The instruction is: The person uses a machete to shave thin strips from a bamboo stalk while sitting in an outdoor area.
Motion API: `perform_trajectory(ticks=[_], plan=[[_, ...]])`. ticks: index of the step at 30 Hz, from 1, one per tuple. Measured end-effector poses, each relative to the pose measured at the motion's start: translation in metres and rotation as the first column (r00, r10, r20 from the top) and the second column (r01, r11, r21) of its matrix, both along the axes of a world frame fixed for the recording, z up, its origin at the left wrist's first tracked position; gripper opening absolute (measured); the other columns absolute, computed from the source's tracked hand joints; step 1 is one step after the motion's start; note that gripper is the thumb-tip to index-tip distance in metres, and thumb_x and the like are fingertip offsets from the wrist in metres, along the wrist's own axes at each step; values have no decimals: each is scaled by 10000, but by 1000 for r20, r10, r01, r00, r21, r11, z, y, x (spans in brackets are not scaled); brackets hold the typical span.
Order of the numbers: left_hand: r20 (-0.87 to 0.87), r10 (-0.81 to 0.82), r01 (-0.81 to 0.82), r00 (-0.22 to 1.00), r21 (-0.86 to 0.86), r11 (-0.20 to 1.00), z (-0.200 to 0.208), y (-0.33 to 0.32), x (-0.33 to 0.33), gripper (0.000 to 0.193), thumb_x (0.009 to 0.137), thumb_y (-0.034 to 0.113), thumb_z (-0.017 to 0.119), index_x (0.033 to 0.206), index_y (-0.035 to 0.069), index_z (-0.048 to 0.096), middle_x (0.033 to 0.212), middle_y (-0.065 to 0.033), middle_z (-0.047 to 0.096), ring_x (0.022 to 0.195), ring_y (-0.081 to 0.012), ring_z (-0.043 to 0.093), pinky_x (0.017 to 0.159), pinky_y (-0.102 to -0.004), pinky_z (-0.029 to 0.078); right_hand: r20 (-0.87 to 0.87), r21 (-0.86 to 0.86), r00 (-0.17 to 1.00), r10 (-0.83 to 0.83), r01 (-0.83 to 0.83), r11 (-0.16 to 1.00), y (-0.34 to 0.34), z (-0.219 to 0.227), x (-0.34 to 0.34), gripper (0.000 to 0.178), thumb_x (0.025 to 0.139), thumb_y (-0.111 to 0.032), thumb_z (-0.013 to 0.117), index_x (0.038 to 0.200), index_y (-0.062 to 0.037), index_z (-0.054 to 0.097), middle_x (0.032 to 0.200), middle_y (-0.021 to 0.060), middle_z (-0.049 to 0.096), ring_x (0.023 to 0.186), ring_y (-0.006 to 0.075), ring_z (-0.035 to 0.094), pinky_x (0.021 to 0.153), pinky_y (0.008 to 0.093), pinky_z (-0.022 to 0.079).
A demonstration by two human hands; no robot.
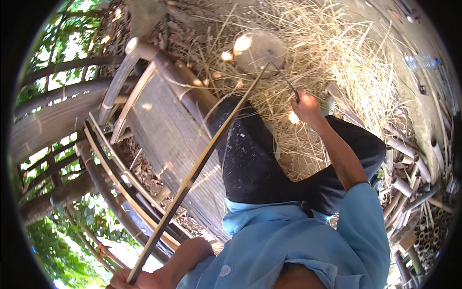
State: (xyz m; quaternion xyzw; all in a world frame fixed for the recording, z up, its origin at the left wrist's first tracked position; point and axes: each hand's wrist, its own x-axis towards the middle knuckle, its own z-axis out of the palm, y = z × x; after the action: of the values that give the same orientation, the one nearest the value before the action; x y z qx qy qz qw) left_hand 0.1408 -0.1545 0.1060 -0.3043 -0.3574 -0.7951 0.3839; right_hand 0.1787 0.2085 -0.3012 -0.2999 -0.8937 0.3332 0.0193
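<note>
A long split bamboo strip (192, 174) runs slantwise from the lower left up to the top middle. My left hand (139, 279) is closed around its lower end beside my hip. My right hand (307, 107) grips the dark handle of a knife (287, 82), its thin blade pointing up and left. The blade's tip lies close to the strip's far end; whether they touch I cannot tell. Beneath that end stands a round, pale chopping block (262, 47), partly sunlit.
Pale shavings (337, 58) lie heaped around the block. A bamboo bench (168, 113) stands at left, with more long strips (127, 190) beside it. Cut bamboo pieces (409, 164) and a stack of tubes (426, 243) are at right. A clear plastic bottle (421, 62) lies farther back.
</note>
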Motion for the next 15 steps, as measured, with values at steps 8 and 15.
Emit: perform_trajectory(ticks=[8, 15], plan=[[-219, -509, 506, 832, -76, 859, -18, -1, 31, 306, 1052, 248, 456, 788, 94, 431, 631, 35, 273, 499, -89, 219, 426, -261, 181, -189, -80, 973, 132, -149, 986, -96, 189, 47, 188, 942, -200, 602, 970, -36, 512, 750, 220, 634, 695, 434, 640, 635, 530, 496], [10, 2, -3, 1000, 115, 993, -32, 9, 68, 374, 1073, 452, 429, 833, 165, 422, 659, 73, 220, 476, -56, 175, 420, -232, 158, -312, 195, 835, 453, -411, 891, -189, 278, 96, 140, 896, -159, 657, 863, -77, 548, 772, 87, 590, 569, 230, 627, 461, 345, 502]])
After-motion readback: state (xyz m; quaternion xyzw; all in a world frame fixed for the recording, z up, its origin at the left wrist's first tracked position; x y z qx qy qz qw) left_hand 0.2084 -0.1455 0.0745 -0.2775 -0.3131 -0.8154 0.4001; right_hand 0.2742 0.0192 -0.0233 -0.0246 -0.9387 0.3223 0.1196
